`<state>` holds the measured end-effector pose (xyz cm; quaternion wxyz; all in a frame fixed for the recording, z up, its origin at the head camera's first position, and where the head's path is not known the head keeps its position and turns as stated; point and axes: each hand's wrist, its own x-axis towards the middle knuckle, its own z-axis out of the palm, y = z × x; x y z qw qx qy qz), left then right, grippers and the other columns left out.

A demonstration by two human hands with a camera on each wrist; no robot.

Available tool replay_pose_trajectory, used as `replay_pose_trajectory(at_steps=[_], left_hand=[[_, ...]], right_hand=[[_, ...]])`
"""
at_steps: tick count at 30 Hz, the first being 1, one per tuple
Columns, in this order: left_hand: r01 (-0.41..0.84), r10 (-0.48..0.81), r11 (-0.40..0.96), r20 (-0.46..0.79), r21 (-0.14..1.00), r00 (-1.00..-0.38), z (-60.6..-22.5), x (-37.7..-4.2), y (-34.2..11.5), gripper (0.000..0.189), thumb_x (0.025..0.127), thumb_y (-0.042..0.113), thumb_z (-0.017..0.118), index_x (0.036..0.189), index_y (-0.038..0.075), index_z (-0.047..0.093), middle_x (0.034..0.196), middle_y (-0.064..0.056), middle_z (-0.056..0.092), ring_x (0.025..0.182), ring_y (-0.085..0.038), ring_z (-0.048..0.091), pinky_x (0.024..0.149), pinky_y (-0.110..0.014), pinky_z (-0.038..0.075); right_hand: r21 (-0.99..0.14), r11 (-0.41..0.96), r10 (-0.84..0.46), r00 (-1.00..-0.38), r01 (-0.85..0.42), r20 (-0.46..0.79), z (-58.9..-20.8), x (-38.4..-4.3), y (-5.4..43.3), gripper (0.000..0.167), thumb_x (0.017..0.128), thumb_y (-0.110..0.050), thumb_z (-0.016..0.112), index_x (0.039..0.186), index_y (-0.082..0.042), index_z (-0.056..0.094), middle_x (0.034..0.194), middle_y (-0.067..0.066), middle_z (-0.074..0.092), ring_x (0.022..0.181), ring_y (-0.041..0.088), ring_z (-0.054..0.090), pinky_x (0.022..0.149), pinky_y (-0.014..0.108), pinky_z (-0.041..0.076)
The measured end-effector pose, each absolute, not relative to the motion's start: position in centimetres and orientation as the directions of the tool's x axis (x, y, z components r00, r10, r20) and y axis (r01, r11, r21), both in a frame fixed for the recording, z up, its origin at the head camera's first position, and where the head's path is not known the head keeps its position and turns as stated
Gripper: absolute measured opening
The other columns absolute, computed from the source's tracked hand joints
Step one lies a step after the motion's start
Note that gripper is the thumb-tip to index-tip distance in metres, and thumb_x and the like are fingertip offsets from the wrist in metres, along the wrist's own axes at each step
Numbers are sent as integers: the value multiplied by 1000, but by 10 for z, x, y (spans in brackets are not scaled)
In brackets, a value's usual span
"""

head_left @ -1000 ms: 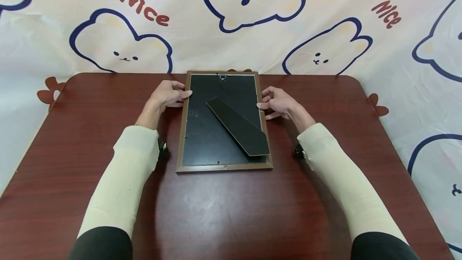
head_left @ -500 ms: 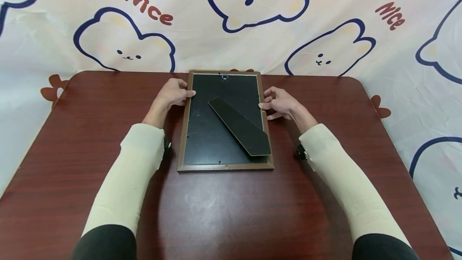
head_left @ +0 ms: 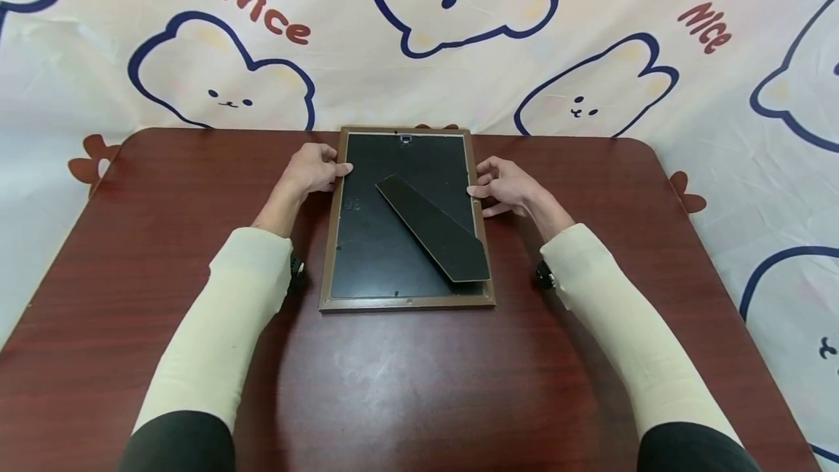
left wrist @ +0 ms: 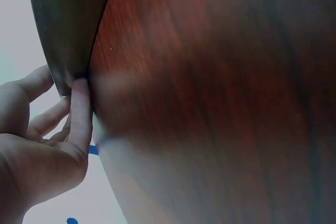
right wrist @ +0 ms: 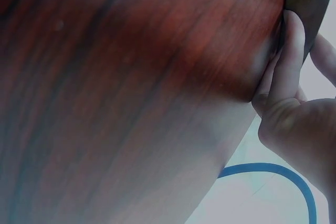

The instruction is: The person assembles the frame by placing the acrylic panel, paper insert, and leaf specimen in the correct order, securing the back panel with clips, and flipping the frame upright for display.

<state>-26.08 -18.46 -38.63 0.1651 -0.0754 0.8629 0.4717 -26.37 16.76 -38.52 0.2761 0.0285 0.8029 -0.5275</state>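
Observation:
A picture frame with a brown wooden rim lies back side up on the table, showing its black backing and a small metal hanger at the far end. Its black stand leg slants across the backing. My left hand grips the frame's left side near the far corner, thumb over the rim. Opposite it, my right hand pinches the right side, thumb on top. In the left wrist view, a finger presses against the frame's side at the tabletop. The right wrist view has a finger likewise along the side. The frame's front is hidden.
The reddish-brown wooden table has rounded far corners. Just behind its far edge hangs a pale cloth printed with blue-outlined animals and red lettering.
The left hand has shifted slightly inward, its thumb now reaching a little further over the rim. The frame and right hand look the same; the head view moves slightly.

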Motion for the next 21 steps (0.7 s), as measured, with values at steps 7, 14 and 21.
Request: replay_pose_trajectory(at_steps=[7, 14, 21], left_hand=[[-261, 31, 577, -340, 774, -940, -386, -260, -186, 58, 104, 22, 61, 150, -6, 39, 141, -30, 49, 121, -41, 59, 104, -48, 49], [-179, 36, 665, -271, 725, -962, -384, -258, -184, 54, 103, 21, 61, 146, -7, 43, 136, -29, 53, 115, -42, 61, 102, -50, 51], [51, 90, 864, -53, 502, -995, -381, -259, -172, 51, 101, 17, 62, 143, -9, 48, 138, -30, 49, 124, -44, 48, 104, -56, 45]], right_hand=[[-835, 437, -250, -846, 335, -471, -386, -264, 167, 52, 100, -7, 65, 144, -3, 39, 129, 19, 43, 101, 27, 61, 74, 39, 63], [-836, 438, -247, -851, 329, -464, -387, -264, 167, 53, 99, -9, 66, 145, -3, 40, 129, 19, 43, 102, 27, 61, 74, 40, 63], [-836, 432, -246, -848, 337, -469, -386, -262, 167, 52, 100, -8, 65, 144, -4, 40, 129, 19, 45, 101, 27, 62, 73, 39, 63]])
